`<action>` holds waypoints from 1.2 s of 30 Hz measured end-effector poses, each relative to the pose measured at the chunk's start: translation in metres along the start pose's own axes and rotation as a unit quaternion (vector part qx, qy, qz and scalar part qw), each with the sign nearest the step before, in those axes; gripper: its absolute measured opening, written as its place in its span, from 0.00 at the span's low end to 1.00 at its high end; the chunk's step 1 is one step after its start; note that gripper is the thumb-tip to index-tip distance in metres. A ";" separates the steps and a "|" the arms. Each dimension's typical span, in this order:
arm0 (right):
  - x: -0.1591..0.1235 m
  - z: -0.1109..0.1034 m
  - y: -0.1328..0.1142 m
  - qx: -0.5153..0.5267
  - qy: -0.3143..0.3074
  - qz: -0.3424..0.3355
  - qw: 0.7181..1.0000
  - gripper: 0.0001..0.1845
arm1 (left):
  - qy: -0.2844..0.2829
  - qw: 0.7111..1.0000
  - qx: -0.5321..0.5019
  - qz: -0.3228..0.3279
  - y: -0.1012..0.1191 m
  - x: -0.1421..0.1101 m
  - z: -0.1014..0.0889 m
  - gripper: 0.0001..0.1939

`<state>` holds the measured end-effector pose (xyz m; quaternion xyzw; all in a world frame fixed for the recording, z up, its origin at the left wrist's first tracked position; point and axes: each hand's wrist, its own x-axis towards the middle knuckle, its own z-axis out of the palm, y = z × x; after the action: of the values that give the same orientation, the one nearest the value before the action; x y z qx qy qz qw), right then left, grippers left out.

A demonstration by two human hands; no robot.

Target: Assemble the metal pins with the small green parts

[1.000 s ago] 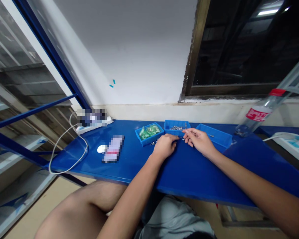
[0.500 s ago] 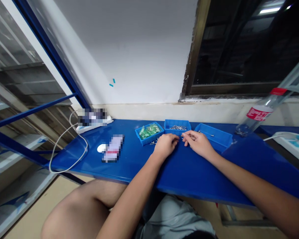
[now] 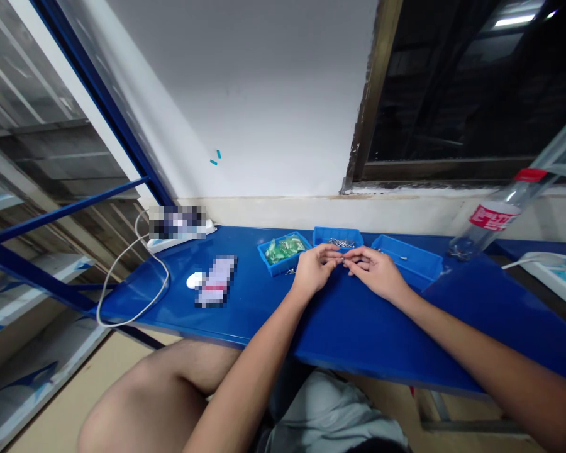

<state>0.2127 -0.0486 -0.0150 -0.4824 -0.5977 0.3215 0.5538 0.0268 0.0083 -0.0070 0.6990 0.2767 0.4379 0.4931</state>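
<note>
My left hand (image 3: 315, 269) and my right hand (image 3: 373, 269) meet fingertip to fingertip above the blue table, both closed in a pinch. Between the fingertips there is a hint of a small dark piece, too small to name. Just behind them stands a blue bin (image 3: 338, 236) with many thin metal pin-like parts (image 3: 342, 243). Left of my left hand is another blue bin (image 3: 279, 272) holding green pieces (image 3: 283, 249), and a few small metal parts (image 3: 291, 271) lie by it. A third blue bin (image 3: 422, 267), right of my right hand, has one small metal part (image 3: 403, 258) in it.
A pixelated flat object (image 3: 217, 281) and a white round item (image 3: 195, 280) lie at the left. A white cable (image 3: 104, 283) loops off a power strip (image 3: 183, 235). A clear bottle (image 3: 490, 217) leans at the right, near another power strip (image 3: 554, 277).
My left hand has lifted slightly and its fingers have come up to meet those of my right hand. The whole view has shifted a little.
</note>
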 end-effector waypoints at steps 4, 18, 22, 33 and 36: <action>-0.001 0.001 0.000 -0.036 0.012 -0.028 0.999 0.18 | -0.013 1.000 -0.013 -0.014 0.002 -0.001 0.001 0.17; -0.002 -0.003 -0.010 -0.090 -0.013 -0.054 0.994 0.12 | -0.080 0.956 0.277 0.059 0.032 -0.010 -0.005 0.19; -0.003 -0.001 -0.008 -0.060 -0.012 -0.026 0.998 0.14 | -0.058 0.961 0.266 0.055 0.022 -0.007 -0.006 0.14; 0.000 -0.001 0.004 -0.008 0.009 0.014 1.000 0.21 | -0.046 0.963 0.257 0.071 0.018 -0.004 -0.005 0.16; 0.001 -0.001 0.005 -0.010 0.000 0.010 1.000 0.20 | -0.030 0.975 0.211 0.057 0.022 -0.005 -0.003 0.19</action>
<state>0.2144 -0.0466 -0.0190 -0.4939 -0.5964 0.3209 0.5453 0.0212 -0.0024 0.0122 0.8146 0.3079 0.3760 0.3166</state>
